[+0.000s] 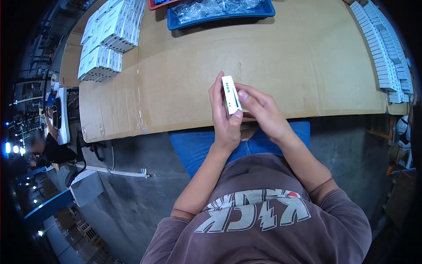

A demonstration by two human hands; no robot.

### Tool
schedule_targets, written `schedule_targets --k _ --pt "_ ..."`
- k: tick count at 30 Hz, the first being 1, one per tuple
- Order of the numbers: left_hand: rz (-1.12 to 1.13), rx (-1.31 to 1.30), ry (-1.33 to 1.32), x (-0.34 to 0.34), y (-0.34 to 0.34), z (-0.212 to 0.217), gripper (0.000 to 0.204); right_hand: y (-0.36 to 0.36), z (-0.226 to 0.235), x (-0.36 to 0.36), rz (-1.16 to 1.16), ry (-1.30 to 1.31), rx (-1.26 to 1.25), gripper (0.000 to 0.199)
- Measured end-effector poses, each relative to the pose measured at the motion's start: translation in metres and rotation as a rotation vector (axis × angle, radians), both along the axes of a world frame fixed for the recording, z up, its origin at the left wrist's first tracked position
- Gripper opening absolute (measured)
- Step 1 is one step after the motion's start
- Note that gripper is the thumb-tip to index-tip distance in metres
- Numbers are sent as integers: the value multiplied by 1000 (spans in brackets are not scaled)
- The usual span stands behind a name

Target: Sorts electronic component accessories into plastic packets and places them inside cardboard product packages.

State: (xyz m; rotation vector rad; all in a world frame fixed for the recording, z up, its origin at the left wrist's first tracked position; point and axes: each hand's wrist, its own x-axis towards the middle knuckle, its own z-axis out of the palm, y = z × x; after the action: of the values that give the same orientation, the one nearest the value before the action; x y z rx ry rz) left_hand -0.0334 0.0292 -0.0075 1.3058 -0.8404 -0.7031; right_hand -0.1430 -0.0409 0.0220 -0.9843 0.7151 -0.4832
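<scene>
The cardboard-covered surface [263, 66] ends just under my hands, its near edge running past my wrists, and a wide bare stretch lies open ahead of me. That room is bounded by stacked white boxes [110, 35] at the far left, a blue tray [176, 23] of clear bags at the top and a curved row of white boxes [382, 48] along the right edge. I hold a small white box [231, 94] upright over the near edge. My left hand [226, 119] wraps it from the left, thumb pressed on its lower front. My right hand [263, 112] closes on it from the right, fingertips at its side. The box's back and lower end are hidden by my fingers. The tray is cut off at the top.
</scene>
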Motion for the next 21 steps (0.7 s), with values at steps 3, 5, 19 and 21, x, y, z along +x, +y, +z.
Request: schedule_targets --k 3,5,19,21 --pt "54 -61 -89 3 0 -5 101 13 0 11 4 -59 -3 50" --pt "168 -138 -242 6 -2 -17 97 24 -4 18 -34 -129 -25 52" --pt "240 -171 -405 11 1 -19 88 38 -18 23 -101 -105 -211 51" --pt "246 -199 -405 12 2 -19 81 39 -18 23 -84 -93 -362 50"
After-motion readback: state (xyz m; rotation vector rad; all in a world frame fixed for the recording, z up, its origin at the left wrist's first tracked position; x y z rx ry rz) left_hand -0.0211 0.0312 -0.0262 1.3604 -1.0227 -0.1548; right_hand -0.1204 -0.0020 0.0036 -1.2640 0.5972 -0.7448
